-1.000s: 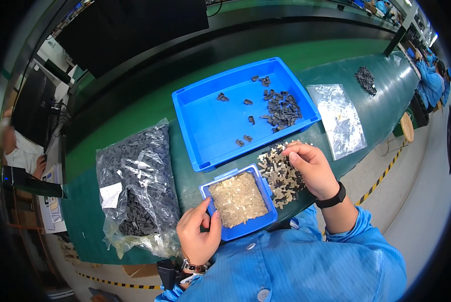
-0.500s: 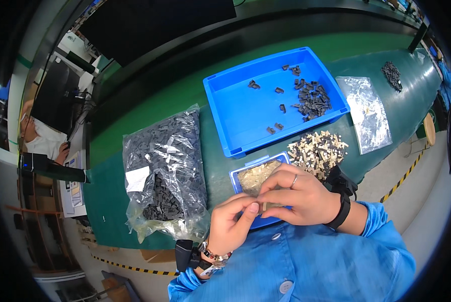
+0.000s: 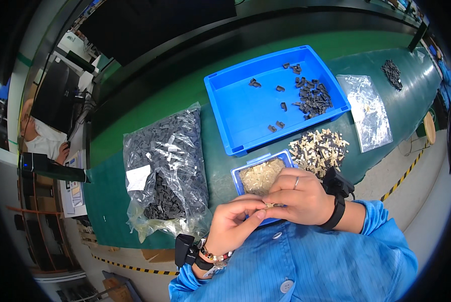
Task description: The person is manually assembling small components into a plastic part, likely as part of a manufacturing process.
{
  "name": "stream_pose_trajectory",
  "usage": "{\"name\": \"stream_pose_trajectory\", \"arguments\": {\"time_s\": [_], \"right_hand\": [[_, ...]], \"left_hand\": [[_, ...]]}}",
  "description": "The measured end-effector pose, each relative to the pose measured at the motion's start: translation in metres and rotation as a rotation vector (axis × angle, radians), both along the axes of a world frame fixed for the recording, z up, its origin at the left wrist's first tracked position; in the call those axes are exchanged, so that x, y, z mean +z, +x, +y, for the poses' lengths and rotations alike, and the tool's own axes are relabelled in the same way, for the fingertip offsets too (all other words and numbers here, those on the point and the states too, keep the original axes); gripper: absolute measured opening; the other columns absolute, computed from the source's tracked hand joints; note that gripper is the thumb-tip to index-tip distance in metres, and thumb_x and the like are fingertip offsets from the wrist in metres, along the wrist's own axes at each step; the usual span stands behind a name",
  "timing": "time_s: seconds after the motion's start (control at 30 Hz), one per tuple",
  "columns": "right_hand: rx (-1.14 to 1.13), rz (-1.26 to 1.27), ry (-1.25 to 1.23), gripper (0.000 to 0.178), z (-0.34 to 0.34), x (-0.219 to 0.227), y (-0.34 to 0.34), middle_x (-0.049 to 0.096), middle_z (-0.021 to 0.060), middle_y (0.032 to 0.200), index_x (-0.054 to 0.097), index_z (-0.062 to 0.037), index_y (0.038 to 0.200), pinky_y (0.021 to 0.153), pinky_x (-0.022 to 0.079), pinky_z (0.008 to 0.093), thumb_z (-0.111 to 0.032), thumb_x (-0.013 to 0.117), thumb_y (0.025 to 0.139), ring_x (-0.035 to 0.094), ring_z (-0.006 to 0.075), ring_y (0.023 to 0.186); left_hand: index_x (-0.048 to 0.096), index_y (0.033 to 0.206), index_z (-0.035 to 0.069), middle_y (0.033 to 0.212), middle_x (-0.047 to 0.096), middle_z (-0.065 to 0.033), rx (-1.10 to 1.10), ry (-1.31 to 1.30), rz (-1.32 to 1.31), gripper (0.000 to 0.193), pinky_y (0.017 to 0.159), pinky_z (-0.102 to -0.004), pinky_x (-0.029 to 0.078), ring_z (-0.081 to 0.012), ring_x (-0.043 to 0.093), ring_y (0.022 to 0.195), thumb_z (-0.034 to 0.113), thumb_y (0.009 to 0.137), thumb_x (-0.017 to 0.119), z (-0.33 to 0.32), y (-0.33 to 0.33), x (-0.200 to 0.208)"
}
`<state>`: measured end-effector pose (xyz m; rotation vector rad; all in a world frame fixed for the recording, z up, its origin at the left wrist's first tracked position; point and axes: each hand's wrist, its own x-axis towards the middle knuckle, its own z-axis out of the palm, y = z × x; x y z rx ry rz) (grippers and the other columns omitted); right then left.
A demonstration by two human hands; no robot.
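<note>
Above the near edge of a small blue box, my left hand (image 3: 233, 221) and my right hand (image 3: 303, 200) meet at the fingertips. Both are closed in a pinch around a small cream-coloured piece (image 3: 269, 205), mostly covered by fingers. The small box (image 3: 237, 185) holds many tiny pale yellowish parts (image 3: 259, 176), and my right hand hides its near right portion. Just beyond my right hand lies a loose pile of small cream and black pieces (image 3: 320, 151).
A large blue tray (image 3: 245, 113) with black plastic parts (image 3: 313, 98) stands behind. Left is a clear bag of black parts (image 3: 165, 161). At right lie a flat clear plastic bag (image 3: 369, 113) and a small black heap (image 3: 392, 75). A person (image 3: 44, 136) sits far left.
Both hands have shifted slightly to the right, with the fingertips still together. More of the yellowish parts in the small box shows now.
</note>
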<state>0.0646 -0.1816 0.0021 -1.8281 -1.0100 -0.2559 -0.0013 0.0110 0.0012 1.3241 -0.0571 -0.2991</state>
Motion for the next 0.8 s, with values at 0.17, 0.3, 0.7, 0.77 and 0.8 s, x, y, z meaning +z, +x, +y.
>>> {"name": "stream_pose_trajectory", "arguments": {"time_s": [0.17, 0.3, 0.7, 0.77, 0.8], "right_hand": [[0.039, 0.043, -0.011, 0.028, 0.0, 0.006, 0.0, 0.065, 0.0037, 0.08, 0.07, -0.0052, 0.087, 0.06, 0.047, 0.0316, -0.018, 0.084, 0.066, 0.06, 0.0204, 0.068], [0.089, 0.201, -0.018, 0.017, 0.0, 0.006, 0.0, 0.061, 0.0054, 0.075, 0.071, -0.0036, 0.09, 0.062, 0.05, 0.0345, -0.012, 0.075, 0.076, 0.06, 0.0246, 0.068], [0.112, 0.283, -0.062, 0.011, 0.003, 0.008, 0.001, 0.063, 0.0098, 0.075, 0.071, -0.0023, 0.089, 0.065, 0.05, 0.0377, -0.003, 0.066, 0.078, 0.062, 0.029, 0.068], [0.133, 0.341, -0.056, 0.012, 0.002, 0.006, 0.0, 0.064, 0.0105, 0.076, 0.071, -0.0023, 0.09, 0.064, 0.05, 0.0374, -0.003, 0.067, 0.079, 0.063, 0.0292, 0.069], [0.152, 0.397, -0.052, 0.013, 0.002, 0.005, 0.0, 0.065, 0.0112, 0.077, 0.071, -0.0023, 0.091, 0.064, 0.051, 0.0372, -0.004, 0.067, 0.079, 0.064, 0.0295, 0.071]], "left_hand": [[0.065, 0.102, -0.006, 0.106, 0.063, -0.0113, 0.021, -0.008, 0.005, 0.013, 0.077, -0.0231, 0.048, -0.012, 0.06, 0.093, -0.003, 0.09, 0.061, -0.002, -0.001, 0.005], [0.067, 0.095, -0.005, 0.096, 0.067, -0.0122, 0.144, 0.35, -0.178, 0.009, 0.074, -0.0254, 0.05, -0.015, 0.064, 0.086, -0.004, 0.087, 0.064, -0.001, 0.002, 0.01], [0.068, 0.088, -0.005, 0.088, 0.069, -0.0143, 0.145, 0.55, -0.398, 0.007, 0.072, -0.028, 0.052, -0.0197, 0.067, 0.08, -0.002, 0.081, 0.068, -0.001, 0.009, 0.011], [0.068, 0.087, -0.004, 0.088, 0.069, -0.0136, 0.151, 0.572, -0.378, 0.006, 0.072, -0.0279, 0.052, -0.0197, 0.067, 0.08, -0.001, 0.082, 0.068, -0.001, 0.009, 0.012], [0.067, 0.086, -0.004, 0.087, 0.069, -0.0135, 0.15, 0.599, -0.405, 0.005, 0.071, -0.0284, 0.052, -0.0208, 0.067, 0.079, -0.001, 0.082, 0.068, -0.001, 0.009, 0.013]]}}
